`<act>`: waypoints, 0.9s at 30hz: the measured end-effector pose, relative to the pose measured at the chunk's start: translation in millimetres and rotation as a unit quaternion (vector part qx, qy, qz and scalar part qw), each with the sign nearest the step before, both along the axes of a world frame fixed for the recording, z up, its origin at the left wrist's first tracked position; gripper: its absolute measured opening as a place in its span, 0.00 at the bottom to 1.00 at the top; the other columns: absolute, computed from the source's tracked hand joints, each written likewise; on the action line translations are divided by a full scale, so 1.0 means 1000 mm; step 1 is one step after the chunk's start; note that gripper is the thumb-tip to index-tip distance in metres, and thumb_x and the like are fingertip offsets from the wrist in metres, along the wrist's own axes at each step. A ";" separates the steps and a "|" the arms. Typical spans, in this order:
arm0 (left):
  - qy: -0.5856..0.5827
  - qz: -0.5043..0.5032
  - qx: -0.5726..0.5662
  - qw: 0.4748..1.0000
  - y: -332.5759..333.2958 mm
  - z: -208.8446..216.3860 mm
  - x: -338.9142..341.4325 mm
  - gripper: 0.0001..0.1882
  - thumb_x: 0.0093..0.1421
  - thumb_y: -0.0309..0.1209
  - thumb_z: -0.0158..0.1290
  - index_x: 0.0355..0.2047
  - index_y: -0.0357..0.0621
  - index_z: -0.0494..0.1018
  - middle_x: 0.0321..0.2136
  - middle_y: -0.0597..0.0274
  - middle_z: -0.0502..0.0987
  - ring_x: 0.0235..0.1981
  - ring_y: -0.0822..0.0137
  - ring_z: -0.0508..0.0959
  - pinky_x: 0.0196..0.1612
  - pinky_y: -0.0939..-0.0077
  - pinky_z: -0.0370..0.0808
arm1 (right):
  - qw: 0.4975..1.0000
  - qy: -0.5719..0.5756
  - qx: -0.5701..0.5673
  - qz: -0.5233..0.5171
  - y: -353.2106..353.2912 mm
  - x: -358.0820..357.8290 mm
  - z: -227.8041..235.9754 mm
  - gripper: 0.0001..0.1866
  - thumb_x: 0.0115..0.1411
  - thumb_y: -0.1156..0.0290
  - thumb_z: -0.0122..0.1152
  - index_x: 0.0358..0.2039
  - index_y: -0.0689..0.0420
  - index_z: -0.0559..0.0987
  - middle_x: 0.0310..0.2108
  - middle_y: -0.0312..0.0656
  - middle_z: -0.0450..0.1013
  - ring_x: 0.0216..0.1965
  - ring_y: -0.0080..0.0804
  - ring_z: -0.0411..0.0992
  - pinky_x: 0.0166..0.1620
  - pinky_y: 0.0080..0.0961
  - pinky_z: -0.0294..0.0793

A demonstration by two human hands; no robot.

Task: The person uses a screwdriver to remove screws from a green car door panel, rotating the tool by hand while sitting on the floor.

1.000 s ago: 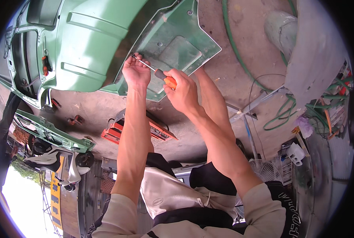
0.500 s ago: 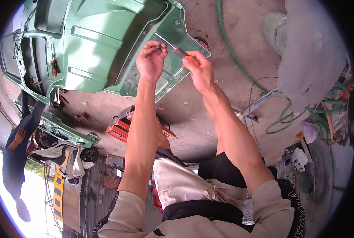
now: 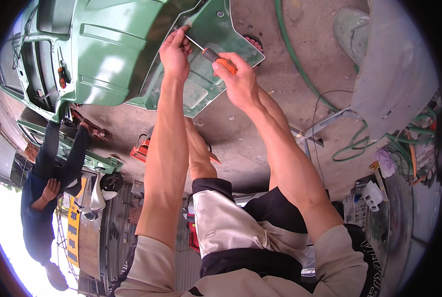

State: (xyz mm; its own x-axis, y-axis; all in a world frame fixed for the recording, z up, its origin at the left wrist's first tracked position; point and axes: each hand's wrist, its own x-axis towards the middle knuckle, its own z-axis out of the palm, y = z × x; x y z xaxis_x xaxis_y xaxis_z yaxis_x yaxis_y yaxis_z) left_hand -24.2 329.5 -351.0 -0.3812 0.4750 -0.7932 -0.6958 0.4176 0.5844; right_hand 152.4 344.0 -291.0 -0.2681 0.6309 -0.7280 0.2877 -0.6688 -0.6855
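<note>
My right hand (image 3: 241,81) grips a screwdriver (image 3: 224,63) by its orange and dark handle. The thin metal shaft slants up and left, its tip close to the fingers of my left hand (image 3: 175,57). Those fingers are pinched together at the seam of a green vehicle body shell (image 3: 114,54), beside a flat green panel (image 3: 206,72). Something small and dark shows between them, too hidden to name. Both arms are stretched out over the panel.
Another person (image 3: 45,193) in dark clothes stands at the left. An orange-handled tool (image 3: 62,77) rests on the shell's opening. A green hose (image 3: 300,72) runs along the floor at right, near a metal stand (image 3: 330,122) and grey sheet (image 3: 399,64). A red metal object (image 3: 140,150) lies behind my left arm.
Both hands have moved up and slightly left with the screwdriver, my left fingers now reaching the seam. The person at left has shifted right.
</note>
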 end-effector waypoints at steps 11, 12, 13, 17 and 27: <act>0.019 -0.031 -0.028 0.999 0.000 0.002 -0.006 0.13 0.70 0.34 0.52 0.44 0.34 0.77 0.23 0.71 0.68 0.23 0.76 0.65 0.29 0.81 0.65 | 0.979 0.064 -0.190 -0.036 0.019 -0.013 0.023 0.15 0.66 0.61 0.59 0.45 0.59 0.77 0.33 0.46 0.78 0.20 0.21 0.68 0.27 0.21 0.68; 0.022 -0.010 -0.024 0.999 -0.001 0.003 -0.007 0.13 0.69 0.34 0.54 0.40 0.34 0.78 0.21 0.71 0.68 0.21 0.76 0.65 0.26 0.81 0.64 | 0.912 0.184 -0.335 -0.146 0.022 -0.016 0.024 0.13 0.68 0.61 0.56 0.44 0.57 0.75 0.32 0.44 0.77 0.18 0.18 0.62 0.24 0.18 0.62; 0.020 -0.008 -0.023 1.000 0.000 0.003 -0.005 0.13 0.69 0.34 0.54 0.40 0.34 0.78 0.21 0.71 0.68 0.21 0.76 0.65 0.26 0.81 0.64 | 0.801 0.292 -0.460 -0.249 0.025 -0.016 0.024 0.11 0.70 0.61 0.53 0.43 0.54 0.73 0.32 0.42 0.75 0.15 0.15 0.57 0.21 0.15 0.57; -0.013 0.009 -0.062 0.998 0.005 0.010 0.009 0.14 0.66 0.38 0.58 0.33 0.39 0.77 0.20 0.71 0.69 0.20 0.76 0.65 0.25 0.80 0.65 | 0.819 0.248 -0.474 -0.207 0.023 -0.018 0.019 0.14 0.72 0.59 0.49 0.51 0.52 0.73 0.31 0.37 0.72 0.14 0.12 0.53 0.19 0.12 0.54; -0.105 0.081 -0.081 0.988 0.012 0.011 0.005 0.15 0.69 0.38 0.54 0.32 0.38 0.78 0.23 0.68 0.73 0.22 0.76 0.67 0.27 0.77 0.70 | 0.911 -0.168 0.287 0.244 0.012 -0.037 0.036 0.26 0.61 0.70 0.63 0.60 0.59 0.73 0.32 0.48 0.73 0.25 0.44 0.73 0.28 0.36 0.73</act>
State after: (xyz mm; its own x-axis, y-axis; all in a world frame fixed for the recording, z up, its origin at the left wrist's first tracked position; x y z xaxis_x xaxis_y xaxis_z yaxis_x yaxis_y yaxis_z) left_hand -19.4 341.4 -340.2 -0.2611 0.2808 -0.9236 -0.8598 0.3674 0.3547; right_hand 115.8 356.0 -255.4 -0.4420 0.7989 -0.4080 0.7125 0.0363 -0.7007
